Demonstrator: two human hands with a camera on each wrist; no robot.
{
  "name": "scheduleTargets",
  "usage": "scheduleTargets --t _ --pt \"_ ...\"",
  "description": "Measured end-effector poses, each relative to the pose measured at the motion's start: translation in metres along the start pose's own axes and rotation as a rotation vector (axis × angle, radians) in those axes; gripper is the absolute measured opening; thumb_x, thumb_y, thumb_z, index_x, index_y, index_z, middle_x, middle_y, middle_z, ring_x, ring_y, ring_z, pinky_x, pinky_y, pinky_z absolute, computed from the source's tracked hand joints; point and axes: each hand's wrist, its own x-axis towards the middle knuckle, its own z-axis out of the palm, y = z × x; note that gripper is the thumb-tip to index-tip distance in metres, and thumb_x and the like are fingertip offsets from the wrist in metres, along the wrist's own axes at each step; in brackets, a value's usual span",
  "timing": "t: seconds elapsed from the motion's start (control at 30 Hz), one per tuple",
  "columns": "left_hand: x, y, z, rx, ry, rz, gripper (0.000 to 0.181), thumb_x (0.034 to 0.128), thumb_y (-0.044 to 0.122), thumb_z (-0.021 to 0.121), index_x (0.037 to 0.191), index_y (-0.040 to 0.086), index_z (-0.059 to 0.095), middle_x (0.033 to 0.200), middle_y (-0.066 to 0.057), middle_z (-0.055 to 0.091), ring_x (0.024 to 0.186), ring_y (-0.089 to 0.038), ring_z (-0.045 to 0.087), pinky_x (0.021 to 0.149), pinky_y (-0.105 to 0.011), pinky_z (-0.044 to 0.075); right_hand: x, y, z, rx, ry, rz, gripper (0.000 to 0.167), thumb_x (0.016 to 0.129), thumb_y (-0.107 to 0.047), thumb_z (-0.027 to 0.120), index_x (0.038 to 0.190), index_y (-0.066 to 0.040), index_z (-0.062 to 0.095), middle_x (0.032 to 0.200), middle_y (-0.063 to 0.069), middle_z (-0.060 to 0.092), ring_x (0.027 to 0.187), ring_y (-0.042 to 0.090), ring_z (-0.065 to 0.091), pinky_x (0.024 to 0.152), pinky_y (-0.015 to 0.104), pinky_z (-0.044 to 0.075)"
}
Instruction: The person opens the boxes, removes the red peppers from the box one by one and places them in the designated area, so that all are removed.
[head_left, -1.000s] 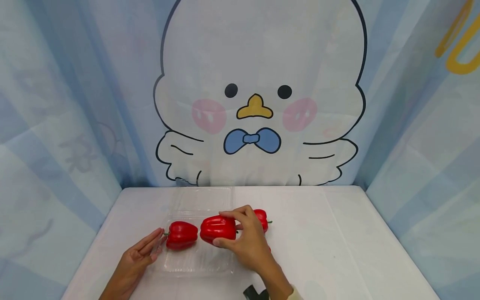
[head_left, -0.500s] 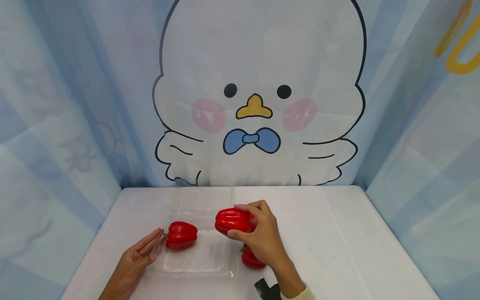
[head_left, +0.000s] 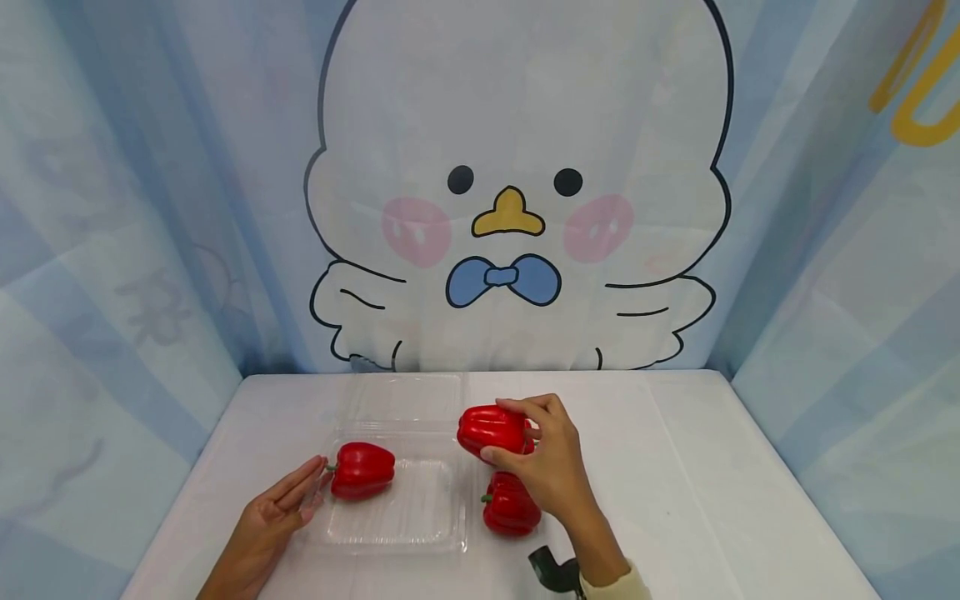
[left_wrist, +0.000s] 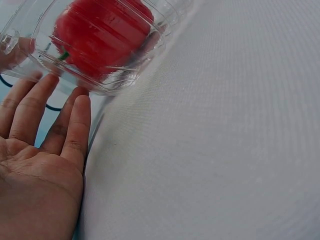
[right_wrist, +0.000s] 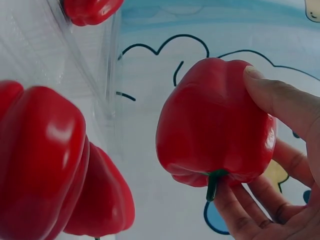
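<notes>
In the head view my right hand [head_left: 551, 458] grips a red bell pepper [head_left: 491, 429] between thumb and fingers, at the right side of the clear plastic container [head_left: 442, 533]. The right wrist view shows this held pepper [right_wrist: 215, 120] raised, stem toward the palm. Another red pepper [head_left: 362, 472] lies on its side in the container's left part, stem pointing left. My left hand [head_left: 266, 521] has its fingers extended, fingertips against the container's left wall; the left wrist view shows the palm [left_wrist: 40, 185] turned up beside that wall.
A red pepper [head_left: 512, 505] lies on the white table [head_left: 675, 500] just right of the container. Beyond it, a further pepper [right_wrist: 100, 195] shows in the right wrist view, partly covered. The transparent lid [head_left: 405, 400] lies folded back. A printed curtain [head_left: 510, 333] stands behind.
My right hand has carried its pepper right and slightly away from me, from over the container to its right side, uncovering the pepper on the table. My left hand has stayed put.
</notes>
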Motion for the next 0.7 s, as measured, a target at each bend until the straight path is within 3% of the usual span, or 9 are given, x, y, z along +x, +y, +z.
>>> scheduleTargets --t 0.33,0.7 --pt "0.001 -0.002 -0.003 0.003 -0.024 0.01 0.08 0.1028 0.016 0.071 0.169 0.009 0.026 0.154 0.028 0.052 0.129 0.017 0.056 0.106 -0.02 0.053 0.002 0.012 -0.012 -0.052 0.055 0.025 0.066 0.075 -0.017 0.098 0.135 -0.024 0.073 0.128 0.004 0.06 0.121 0.025 0.061 0.099 0.049 0.063" --pt "0.003 -0.001 -0.003 0.014 -0.009 -0.011 0.08 0.1033 0.018 0.071 0.169 0.013 0.027 0.167 0.017 0.04 0.128 0.019 0.055 0.107 -0.021 0.052 0.004 0.03 -0.027 -0.071 0.073 0.048 0.065 0.077 -0.015 0.097 0.137 -0.019 0.072 0.131 0.008 0.059 0.122 0.027 0.061 0.102 0.052 0.061"
